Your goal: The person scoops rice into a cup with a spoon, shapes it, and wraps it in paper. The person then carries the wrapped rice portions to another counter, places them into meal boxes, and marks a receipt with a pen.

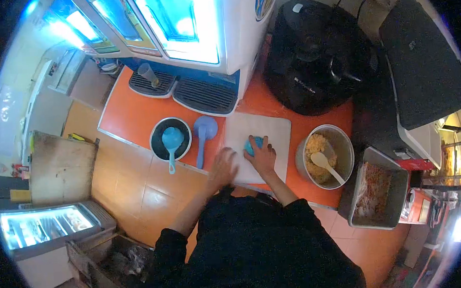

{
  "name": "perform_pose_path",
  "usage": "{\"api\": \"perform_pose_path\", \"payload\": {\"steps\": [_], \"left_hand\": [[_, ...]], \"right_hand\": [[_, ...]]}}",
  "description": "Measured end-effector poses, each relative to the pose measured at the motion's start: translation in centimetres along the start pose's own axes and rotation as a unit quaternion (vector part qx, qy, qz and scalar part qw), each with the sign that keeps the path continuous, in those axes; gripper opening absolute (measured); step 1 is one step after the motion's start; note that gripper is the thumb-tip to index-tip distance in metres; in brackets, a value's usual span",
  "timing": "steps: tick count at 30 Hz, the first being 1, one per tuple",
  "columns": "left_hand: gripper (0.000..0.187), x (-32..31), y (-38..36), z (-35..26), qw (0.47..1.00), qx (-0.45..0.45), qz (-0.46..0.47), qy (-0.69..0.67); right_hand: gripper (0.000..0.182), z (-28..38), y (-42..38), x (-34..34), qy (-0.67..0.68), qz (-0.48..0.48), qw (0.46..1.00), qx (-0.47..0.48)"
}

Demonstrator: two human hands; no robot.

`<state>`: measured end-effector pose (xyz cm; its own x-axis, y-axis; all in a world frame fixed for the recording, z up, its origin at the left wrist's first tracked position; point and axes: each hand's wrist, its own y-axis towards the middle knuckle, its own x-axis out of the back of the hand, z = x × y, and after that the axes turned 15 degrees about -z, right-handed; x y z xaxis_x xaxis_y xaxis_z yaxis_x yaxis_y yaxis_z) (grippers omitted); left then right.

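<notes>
My right hand point(263, 157) is wrapped round a small blue object point(253, 145) on the white cutting board point(278, 133). At the board's left edge my left hand point(224, 168) is raised, slightly blurred, with its fingers apart and nothing in it. A purple ladle point(205, 129) lies left of the board. Beside it, a light-blue scoop point(172, 139) rests in a dark bowl with a pale rim point(156, 126). To the right of the board stands a metal pot point(350, 152) of orange-yellow food, with a white spoon point(324, 162) in it.
Behind the board stand a drink dispenser with drip trays point(205, 97), holding a clear cup point(147, 73), and a large black round appliance point(314, 56). A metal tray of reddish food point(358, 202) sits at the right. An orange counter point(130, 113) runs underneath.
</notes>
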<state>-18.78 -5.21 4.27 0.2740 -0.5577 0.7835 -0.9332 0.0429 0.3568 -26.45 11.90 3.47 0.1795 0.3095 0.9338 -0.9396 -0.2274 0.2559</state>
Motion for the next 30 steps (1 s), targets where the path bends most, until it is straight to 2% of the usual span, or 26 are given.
{"api": "perform_pose_path", "payload": {"steps": [1, 3, 6, 7, 9, 12, 15, 17, 18, 20, 21, 22, 24, 25, 27, 28, 30], "left_hand": [[0.050, -1.2, -1.0, 0.5, 1.000, -0.001, 0.000, -0.004], [0.058, -2.2, -2.4, 0.5, 0.993, -0.039, 0.081, -0.079], [0.068, -1.3, -2.8, 0.6, 0.990, -0.068, 0.099, -0.073], [0.068, -1.3, -3.0, 0.9, 0.990, -0.070, 0.101, -0.075], [0.067, -1.4, -3.0, 1.3, 0.984, -0.130, 0.113, -0.044], [0.066, -2.0, -3.3, 1.5, 0.979, -0.143, 0.141, -0.019], [0.064, -1.8, -3.0, 1.9, 0.977, -0.160, 0.137, -0.032], [0.064, -1.5, -2.9, 1.9, 0.976, -0.163, 0.141, -0.031], [0.063, -1.3, -2.7, 1.9, 0.975, -0.165, 0.144, -0.029], [0.062, -0.6, -2.8, 1.8, 0.976, -0.156, 0.147, -0.032], [0.062, -0.3, -2.8, 1.7, 0.977, -0.146, 0.150, -0.036], [0.062, 0.2, -2.8, 1.7, 0.977, -0.147, 0.152, -0.037], [0.055, 0.9, -2.8, 1.9, 0.978, -0.141, 0.147, -0.040], [0.055, 0.4, -2.7, 2.7, 0.977, -0.143, 0.150, -0.041], [0.047, -1.1, -1.3, 4.2, 0.955, -0.046, 0.291, -0.024], [0.047, -1.2, -0.3, 4.1, 0.955, -0.048, 0.292, -0.024], [0.048, -1.4, 1.6, 3.8, 0.995, -0.021, 0.092, -0.022]], "right_hand": [[0.059, -0.1, 0.1, 0.0, -0.003, -0.017, 1.000, 0.008], [0.059, -0.1, -0.2, 0.2, -0.010, -0.033, 0.999, 0.010], [0.059, -0.5, -0.3, 0.2, 0.024, -0.028, 0.999, -0.005], [0.059, -0.6, -0.3, 0.0, 0.052, -0.054, 0.997, -0.007], [0.059, -0.8, -0.2, -0.5, 0.080, -0.081, 0.993, -0.009], [0.058, -0.9, -0.3, -0.4, 0.037, -0.107, 0.994, -0.001], [0.056, -0.6, 0.0, 1.1, 0.069, -0.109, 0.991, -0.018], [0.057, -0.3, 0.2, 2.3, 0.044, -0.049, 0.996, -0.058], [0.057, -0.4, 0.3, 3.1, 0.043, -0.049, 0.996, -0.058], [0.063, -0.9, 0.3, 4.8, 0.123, -0.005, 0.974, -0.191], [0.063, -2.1, 0.2, 4.4, 0.122, -0.005, 0.974, -0.192], [0.070, -3.4, 0.3, 3.9, 0.289, -0.039, 0.922, -0.256], [0.078, -5.3, 0.7, 2.9, 0.445, -0.073, 0.836, -0.313], [0.070, -5.6, 1.5, 3.3, 0.486, -0.092, 0.788, -0.367], [0.054, -6.1, 3.1, 3.9, 0.557, -0.130, 0.676, -0.464], [0.054, -6.2, 3.5, 3.7, 0.558, -0.132, 0.675, -0.464], [0.059, -6.1, 4.0, 3.0, 0.573, -0.199, 0.709, -0.360]]}}
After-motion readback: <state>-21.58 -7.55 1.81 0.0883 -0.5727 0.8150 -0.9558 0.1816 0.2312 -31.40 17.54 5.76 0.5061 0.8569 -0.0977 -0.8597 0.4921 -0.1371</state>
